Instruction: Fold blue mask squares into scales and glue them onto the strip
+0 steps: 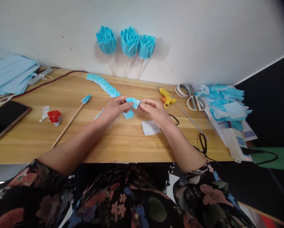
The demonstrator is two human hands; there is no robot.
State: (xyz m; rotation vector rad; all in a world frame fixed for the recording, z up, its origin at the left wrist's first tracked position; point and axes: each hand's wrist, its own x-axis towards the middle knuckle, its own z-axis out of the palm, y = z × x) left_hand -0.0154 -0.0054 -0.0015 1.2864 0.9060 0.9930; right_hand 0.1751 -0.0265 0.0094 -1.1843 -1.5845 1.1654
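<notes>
Between my two hands is a small piece of light blue fabric (133,102), folded and pinched at both ends. My left hand (117,107) grips its left end with thumb and fingers. At the other end, my right hand (154,109) pinches it the same way. Just below lies another blue folded piece (128,114), partly hidden by my fingers. A row of overlapping blue folded pieces (103,85) runs behind my left hand. Near my right wrist lies a pale flat piece (151,127). To the left rests a wooden stick (69,122) with a blue tip (86,99).
Three blue fabric flowers (129,41) on sticks lean against the wall. A yellow glue gun (167,96), scissors (195,103), tape (182,90) and a blue fabric pile (227,101) are right. Left are a phone (8,117), a red-wrapped item (54,116) and face masks (11,74).
</notes>
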